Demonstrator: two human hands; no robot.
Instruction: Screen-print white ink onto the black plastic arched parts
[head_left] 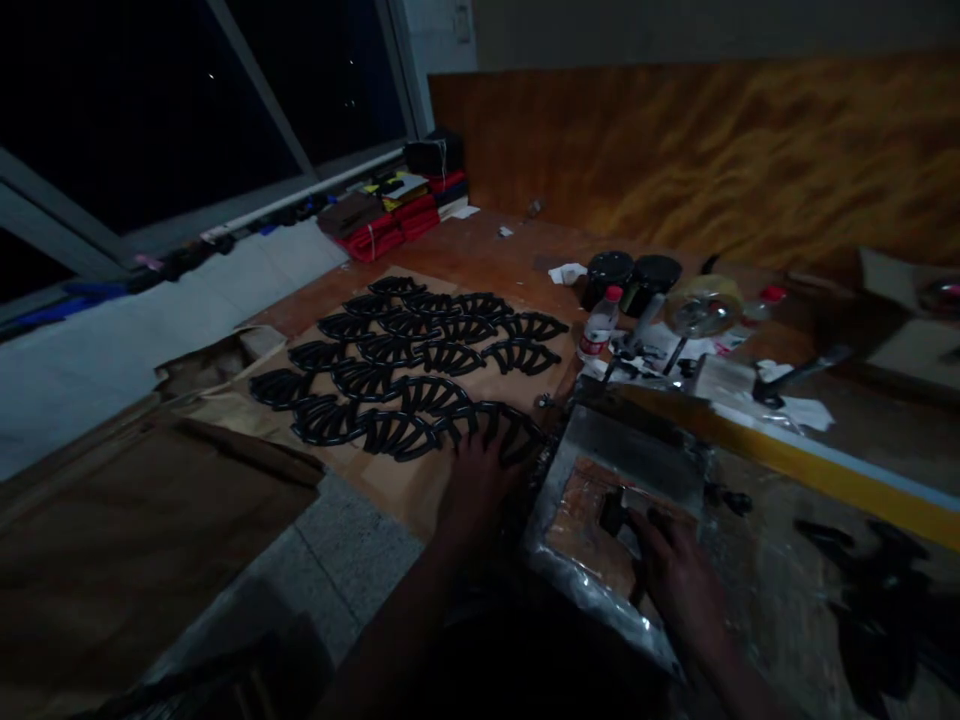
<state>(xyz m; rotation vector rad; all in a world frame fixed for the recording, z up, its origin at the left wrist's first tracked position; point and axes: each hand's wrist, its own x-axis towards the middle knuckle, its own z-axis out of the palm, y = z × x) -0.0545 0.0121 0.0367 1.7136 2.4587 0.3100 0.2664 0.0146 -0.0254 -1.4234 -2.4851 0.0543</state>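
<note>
Item: black leaf-shaped lattice pieces (450,358), glossy, laid in rows on brown paper (390,490) at my eleven o'clock. Left hand (476,490): grip apart, touching nearest piece. Right hand (675,570): grip unclear, on a foil-edged frame (600,430).

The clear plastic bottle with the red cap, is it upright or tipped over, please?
Upright: the clear plastic bottle stands, its red cap on top.

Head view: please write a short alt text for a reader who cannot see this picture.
A person's left hand touches rows of black curved, leaf-shaped pieces on brown paper, while the right hand rests inside a plastic-wrapped square metal frame.
</note>
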